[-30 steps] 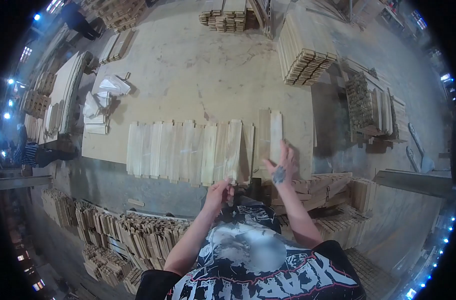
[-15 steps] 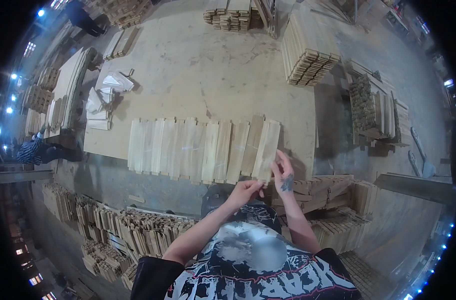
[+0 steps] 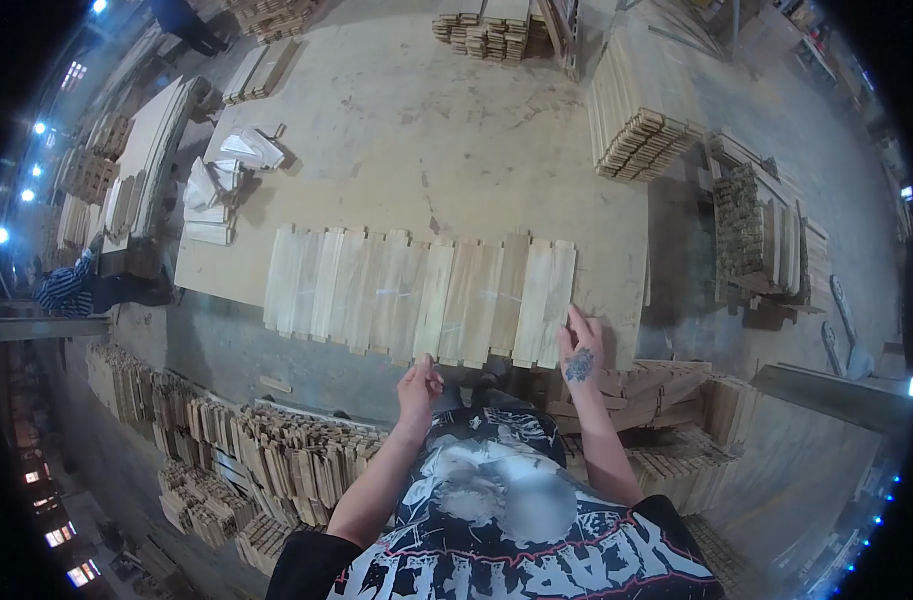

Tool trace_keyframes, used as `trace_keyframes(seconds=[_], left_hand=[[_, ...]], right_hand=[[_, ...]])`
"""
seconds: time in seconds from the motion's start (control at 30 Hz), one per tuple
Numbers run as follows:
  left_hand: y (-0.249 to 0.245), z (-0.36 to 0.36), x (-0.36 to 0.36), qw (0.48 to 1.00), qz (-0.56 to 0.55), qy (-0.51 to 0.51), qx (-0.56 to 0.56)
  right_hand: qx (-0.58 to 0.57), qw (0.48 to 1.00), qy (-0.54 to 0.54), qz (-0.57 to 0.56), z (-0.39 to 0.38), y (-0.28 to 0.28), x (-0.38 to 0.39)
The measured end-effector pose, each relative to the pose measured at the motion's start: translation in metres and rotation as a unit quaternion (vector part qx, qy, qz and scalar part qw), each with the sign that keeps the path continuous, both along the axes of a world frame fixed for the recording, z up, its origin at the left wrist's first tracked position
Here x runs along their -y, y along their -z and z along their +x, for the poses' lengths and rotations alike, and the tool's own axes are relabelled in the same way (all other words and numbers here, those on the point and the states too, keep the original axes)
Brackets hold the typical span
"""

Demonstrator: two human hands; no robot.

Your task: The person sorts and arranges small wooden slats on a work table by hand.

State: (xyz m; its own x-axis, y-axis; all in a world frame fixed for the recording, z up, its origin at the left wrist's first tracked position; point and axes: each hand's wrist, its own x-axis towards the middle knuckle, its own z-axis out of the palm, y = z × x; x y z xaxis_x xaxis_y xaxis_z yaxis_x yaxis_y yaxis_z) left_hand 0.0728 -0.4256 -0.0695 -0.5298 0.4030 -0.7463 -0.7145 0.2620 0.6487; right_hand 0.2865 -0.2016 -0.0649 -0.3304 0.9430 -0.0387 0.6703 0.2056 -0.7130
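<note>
Row of pale, narrow wooden boards [image 3: 406, 290], laid flat side by side along the near edge of a large, light-brown tabletop [image 3: 376, 170], apparently so as to keep long edges aligned. At the row's right end, right hand [image 3: 582, 355] with fingers apart, set beside the outermost board's edge and clamped on nothing visible, probably for squaring or steadying. At the row's near ends, left hand [image 3: 416, 395] with fingers curled together; pinch on a board tip or mere contact, impossible to tell. Beyond the row's right end, tall stack of pale boards [image 3: 626, 130]; beyond its left end, crumpled white pieces [image 3: 251, 148], material unclear. Farther left of the row, person in a striped top [image 3: 64, 290], partly lost in shadow. Board tips behind the left fingertips, hidden; outer surroundings, cut off by the dark lens border.
</note>
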Motion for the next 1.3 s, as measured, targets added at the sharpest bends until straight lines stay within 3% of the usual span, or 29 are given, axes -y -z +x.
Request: trace_keyframes(seconds=[0.13, 0.23, 0.33, 0.43, 0.47, 0.57, 0.63, 0.67, 0.7, 0.77, 0.87, 0.97, 1.07, 1.17, 1.3], left_hand=[[-0.022, 0.001, 0.001, 0.999, 0.018, -0.024, -0.013], [-0.041, -0.006, 0.002, 0.994, 0.107, -0.013, -0.006], [-0.064, 0.002, -0.014, 0.991, 0.135, 0.027, -0.006], [-0.067, 0.022, -0.035, 0.976, 0.098, 0.187, -0.062], [-0.069, 0.028, -0.041, 0.964, 0.107, 0.237, -0.057], [-0.075, 0.034, -0.049, 0.933, 0.101, 0.342, -0.04], [-0.071, 0.033, -0.042, 0.931, 0.053, 0.361, -0.026], [-0.063, 0.03, -0.033, 0.929, 0.041, 0.36, -0.078], [-0.049, 0.025, -0.021, 0.932, 0.016, 0.353, -0.077], [-0.027, 0.013, 0.0, 0.937, -0.032, 0.341, -0.073], [-0.019, 0.0, 0.009, 0.957, -0.041, 0.285, -0.017], [-0.006, -0.004, 0.005, 0.964, -0.042, 0.26, 0.018], [-0.004, 0.002, -0.007, 0.977, -0.005, 0.207, 0.047], [0.004, 0.007, -0.013, 0.986, 0.033, 0.151, 0.07], [0.012, 0.007, -0.01, 0.988, 0.059, 0.122, 0.08]], right_hand=[[0.004, 0.999, 0.006, 0.052, -0.003, -0.007, -0.004], [-0.053, 0.998, 0.02, 0.023, -0.015, -0.032, 0.007], [-0.134, 0.986, -0.076, -0.064, -0.034, -0.043, 0.023], [-0.315, 0.912, -0.114, -0.237, -0.062, -0.059, 0.041], [-0.325, 0.899, -0.075, -0.282, -0.057, -0.048, 0.046], [-0.25, 0.952, -0.031, -0.176, -0.05, -0.069, 0.026], [-0.194, 0.974, -0.001, -0.119, -0.021, -0.041, 0.005], [-0.158, 0.985, -0.005, -0.075, -0.004, -0.025, -0.007], [-0.191, 0.981, 0.001, -0.046, 0.006, -0.016, -0.015], [-0.057, 0.994, 0.025, -0.091, 0.023, -0.031, -0.026], [0.121, 0.992, -0.027, -0.03, 0.016, -0.048, -0.031], [0.061, 0.997, -0.027, -0.047, 0.019, 0.0, -0.032], [0.017, 0.996, -0.045, -0.07, 0.016, -0.008, -0.032], [0.094, 0.994, -0.042, -0.038, 0.015, -0.009, -0.027], [0.111, 0.991, -0.061, -0.052, 0.012, -0.007, -0.028]])
